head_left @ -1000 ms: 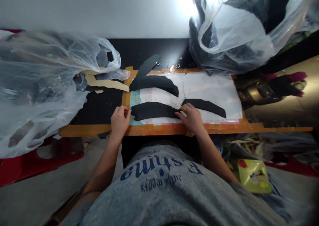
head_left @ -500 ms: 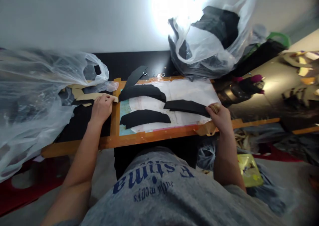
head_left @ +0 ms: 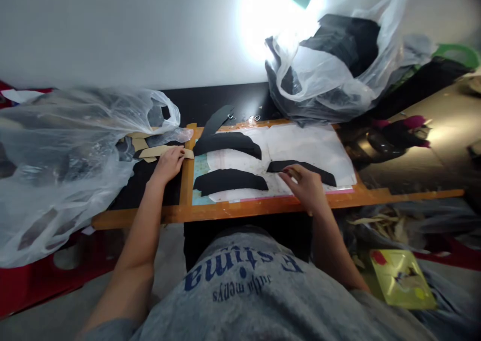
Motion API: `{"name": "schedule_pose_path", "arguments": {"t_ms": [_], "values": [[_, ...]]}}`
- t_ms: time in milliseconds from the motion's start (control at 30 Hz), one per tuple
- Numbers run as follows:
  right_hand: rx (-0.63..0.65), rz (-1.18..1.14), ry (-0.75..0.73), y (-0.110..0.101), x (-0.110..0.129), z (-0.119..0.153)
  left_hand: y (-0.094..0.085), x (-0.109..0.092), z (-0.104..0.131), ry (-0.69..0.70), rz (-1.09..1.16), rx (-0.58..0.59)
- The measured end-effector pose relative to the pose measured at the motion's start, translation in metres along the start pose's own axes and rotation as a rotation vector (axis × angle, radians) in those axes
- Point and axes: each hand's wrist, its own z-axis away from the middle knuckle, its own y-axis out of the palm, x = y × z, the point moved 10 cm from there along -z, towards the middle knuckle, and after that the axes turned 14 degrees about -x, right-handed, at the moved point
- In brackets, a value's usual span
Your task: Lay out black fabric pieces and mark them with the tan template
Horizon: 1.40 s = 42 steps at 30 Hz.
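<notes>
My left hand [head_left: 170, 163] pinches a long beige strip [head_left: 160, 151] at the left side of the board, its fingers closed on it. Just below the near edge of a curved black piece [head_left: 319, 173], my right hand [head_left: 306, 188] has its fingers bent, with a gap between thumb and forefinger. It hides part of that piece, and I see nothing clearly gripped. Two more curved black pieces, an upper one [head_left: 229, 141] and a lower one [head_left: 231, 181], lie flat on the white paper [head_left: 300, 138]. A dark strip [head_left: 216, 119] sticks out behind them.
A clear plastic bag [head_left: 67, 145] covers the left side. Another bag [head_left: 319, 88] with black material stands at the back right, near a sewing-machine-like body [head_left: 379, 145]. Orange tape [head_left: 248, 208] edges the board. Small metal rings [head_left: 257, 117] lie behind it. A yellow container [head_left: 404, 278] sits low right.
My right hand has let go of the right end of the black piece and moved left along it. That piece now lies on the paper. My left hand stays on the beige strip.
</notes>
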Motion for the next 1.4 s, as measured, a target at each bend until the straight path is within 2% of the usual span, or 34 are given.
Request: {"name": "schedule_pose_path", "arguments": {"t_ms": [133,233,367,533,633,833,1000,1100,1167,1267,1333,1400], "values": [[0.210,-0.156,-0.049,0.050,0.045,0.018,-0.013,-0.004,-0.003,0.013,-0.040,-0.018],[0.339,-0.268,-0.022,0.077,0.064,0.034,-0.030,-0.028,0.003,0.066,-0.020,-0.112],[0.412,-0.419,0.075,0.102,0.077,0.045,-0.048,-0.088,0.033,0.146,0.059,-0.310],[0.474,-0.687,0.293,0.121,0.077,0.049,-0.065,-0.181,0.081,0.458,0.204,-0.495],[0.509,-0.784,0.398,0.123,0.074,0.053,-0.078,-0.209,0.096,0.580,0.240,-0.570],[0.446,-0.833,0.467,0.114,0.067,0.054,-0.090,-0.222,0.101,0.657,0.239,-0.619],[0.447,-0.903,0.462,0.108,0.071,0.057,-0.081,-0.215,0.089,0.434,0.603,-0.414],[0.524,-1.016,0.486,0.107,0.082,0.065,-0.081,-0.224,0.092,0.433,0.702,-0.365],[0.579,-1.076,0.509,0.109,0.089,0.072,-0.086,-0.229,0.095,0.453,0.732,-0.400],[0.611,-1.108,0.585,0.115,0.089,0.081,-0.095,-0.225,0.098,0.433,0.682,-0.511],[0.516,-1.110,0.692,0.116,0.073,0.078,-0.101,-0.214,0.101,0.393,0.592,-0.596],[0.329,-1.117,0.799,0.108,0.044,0.067,-0.105,-0.199,0.104,0.333,0.528,-0.653]]}}
